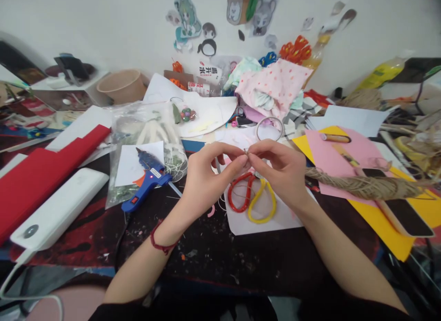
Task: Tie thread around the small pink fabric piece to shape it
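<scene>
My left hand (215,169) and my right hand (279,169) meet at the fingertips above the middle of the table. Both pinch one small, thin item (245,151), too small to make out. Below them, on a white sheet (241,226), lie scissors with one red handle (230,199) and one yellow handle (252,215); their blades are hidden under my hands. A blue glue gun (148,185) rests on white paper to the left of my left hand. Behind my right hand is a metal ring (269,119).
To the left are a white power bank (60,208) with a cable and red sheets (44,178). A plastic bag (131,123) lies behind the glue gun. On the right, a twine bundle (368,185) and a phone (406,217) lie over pink and yellow paper.
</scene>
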A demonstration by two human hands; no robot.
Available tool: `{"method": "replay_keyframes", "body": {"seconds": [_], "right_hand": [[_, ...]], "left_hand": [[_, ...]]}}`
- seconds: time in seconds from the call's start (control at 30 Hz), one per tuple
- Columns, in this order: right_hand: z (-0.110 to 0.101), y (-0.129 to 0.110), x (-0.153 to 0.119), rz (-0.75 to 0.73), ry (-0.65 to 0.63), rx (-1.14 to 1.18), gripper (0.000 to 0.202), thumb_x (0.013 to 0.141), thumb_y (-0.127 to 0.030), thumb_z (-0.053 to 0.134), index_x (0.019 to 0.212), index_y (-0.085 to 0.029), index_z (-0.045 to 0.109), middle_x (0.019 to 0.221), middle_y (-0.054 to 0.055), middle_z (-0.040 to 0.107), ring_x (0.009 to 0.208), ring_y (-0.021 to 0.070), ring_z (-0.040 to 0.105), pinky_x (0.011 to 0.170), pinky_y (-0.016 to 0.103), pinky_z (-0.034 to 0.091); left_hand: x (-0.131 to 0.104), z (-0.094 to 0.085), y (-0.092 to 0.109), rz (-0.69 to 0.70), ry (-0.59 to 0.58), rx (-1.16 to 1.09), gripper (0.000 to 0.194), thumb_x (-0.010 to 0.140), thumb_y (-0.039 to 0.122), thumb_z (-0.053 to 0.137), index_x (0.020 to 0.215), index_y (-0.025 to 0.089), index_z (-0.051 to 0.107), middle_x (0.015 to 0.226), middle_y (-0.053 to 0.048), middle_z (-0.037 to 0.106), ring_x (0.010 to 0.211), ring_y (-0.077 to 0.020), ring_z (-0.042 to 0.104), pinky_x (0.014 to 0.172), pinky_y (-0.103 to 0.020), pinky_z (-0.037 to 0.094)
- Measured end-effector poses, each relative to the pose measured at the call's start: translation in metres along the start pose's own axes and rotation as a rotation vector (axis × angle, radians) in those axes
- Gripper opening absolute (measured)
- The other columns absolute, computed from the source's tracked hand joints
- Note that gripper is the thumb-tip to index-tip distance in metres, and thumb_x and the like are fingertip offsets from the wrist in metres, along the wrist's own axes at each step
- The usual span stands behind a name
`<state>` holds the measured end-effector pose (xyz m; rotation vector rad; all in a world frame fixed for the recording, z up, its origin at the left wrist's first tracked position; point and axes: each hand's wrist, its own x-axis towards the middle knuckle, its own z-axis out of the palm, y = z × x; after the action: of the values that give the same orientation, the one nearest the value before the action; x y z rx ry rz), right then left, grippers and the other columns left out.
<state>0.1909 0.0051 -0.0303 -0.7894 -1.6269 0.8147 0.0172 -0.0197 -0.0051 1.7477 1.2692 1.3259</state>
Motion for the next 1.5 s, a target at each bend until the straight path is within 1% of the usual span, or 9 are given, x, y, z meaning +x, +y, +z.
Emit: {"method": "replay_keyframes", "body": {"seconds": [0.1,0.23,0.43,0.53,0.7,0.93,1.2,1.37,1.5], "right_hand": [[0.002,0.001,-0.001,0.012,-0.004,0.005,0.006,0.086,-0.016,0.071,0.087,-0.022,0.071,0.082,-0.003,0.068,0.076,0.0093,0.063,0.072,0.025,0.053],[0.004,0.003,-0.002,0.052,-0.001,0.009,0.004,0.087,-0.019,0.071,0.087,-0.022,0.071,0.083,-0.004,0.070,0.076,0.0084,0.064,0.072,0.023,0.053],[0.004,0.002,-0.003,0.118,-0.016,-0.016,0.001,0.089,-0.022,0.069,0.088,-0.022,0.071,0.083,-0.004,0.070,0.075,0.0083,0.064,0.072,0.023,0.053],[0.004,0.001,-0.002,0.074,-0.005,-0.078,0.002,0.088,-0.021,0.069,0.087,-0.021,0.070,0.083,-0.003,0.071,0.075,0.0100,0.063,0.072,0.027,0.051],[0.003,0.000,-0.003,-0.073,-0.012,-0.234,0.006,0.089,-0.017,0.067,0.086,-0.022,0.070,0.080,-0.002,0.071,0.073,0.0112,0.060,0.069,0.029,0.048],[0.001,0.002,-0.003,-0.159,-0.077,-0.349,0.007,0.092,-0.019,0.064,0.089,-0.023,0.069,0.083,0.000,0.072,0.080,0.0143,0.064,0.075,0.032,0.051],[0.000,0.005,-0.003,-0.167,-0.118,-0.305,0.010,0.092,-0.018,0.064,0.095,-0.022,0.072,0.088,0.002,0.073,0.084,0.0156,0.066,0.076,0.033,0.052],[0.000,0.005,-0.003,-0.147,-0.120,-0.297,0.012,0.089,-0.017,0.067,0.095,-0.026,0.073,0.091,0.001,0.074,0.086,0.0172,0.068,0.080,0.035,0.053],[0.000,0.005,-0.003,-0.141,-0.122,-0.306,0.014,0.084,-0.016,0.072,0.095,-0.025,0.072,0.087,0.000,0.073,0.082,0.0163,0.067,0.078,0.034,0.053]], "left_hand": [[0.000,0.000,-0.001,-0.025,0.033,0.008,0.005,0.084,0.021,0.073,0.079,0.020,0.073,0.075,0.003,0.071,0.067,-0.0089,0.054,0.063,-0.026,0.043],[0.002,-0.002,-0.003,-0.020,0.020,0.029,0.006,0.083,0.019,0.072,0.077,0.019,0.071,0.072,0.002,0.070,0.064,-0.0083,0.054,0.058,-0.024,0.042],[0.002,-0.005,-0.004,0.176,-0.016,0.135,0.006,0.086,0.016,0.071,0.081,0.019,0.069,0.074,0.004,0.070,0.066,-0.0076,0.056,0.061,-0.023,0.044],[0.002,-0.006,-0.005,0.222,-0.030,0.207,0.007,0.086,0.018,0.071,0.080,0.020,0.068,0.073,0.004,0.069,0.067,-0.0082,0.056,0.061,-0.024,0.043],[0.002,-0.007,-0.008,0.202,-0.028,0.304,0.009,0.086,0.022,0.072,0.079,0.021,0.068,0.073,0.002,0.069,0.067,-0.0110,0.057,0.062,-0.028,0.042],[0.003,-0.011,-0.010,0.196,-0.056,0.337,0.009,0.085,0.023,0.074,0.078,0.022,0.070,0.072,0.002,0.070,0.066,-0.0112,0.056,0.062,-0.028,0.041],[0.003,-0.011,-0.012,0.167,-0.023,0.390,0.007,0.084,0.023,0.075,0.079,0.022,0.070,0.072,0.003,0.070,0.064,-0.0114,0.055,0.061,-0.029,0.039],[0.003,-0.011,-0.013,0.168,0.019,0.423,0.010,0.082,0.024,0.078,0.087,0.022,0.070,0.081,0.001,0.072,0.066,-0.0121,0.055,0.063,-0.030,0.041],[0.002,-0.009,-0.012,0.207,-0.010,0.390,0.005,0.085,0.021,0.074,0.089,0.024,0.072,0.082,0.001,0.073,0.069,-0.0127,0.057,0.066,-0.030,0.043]]}}
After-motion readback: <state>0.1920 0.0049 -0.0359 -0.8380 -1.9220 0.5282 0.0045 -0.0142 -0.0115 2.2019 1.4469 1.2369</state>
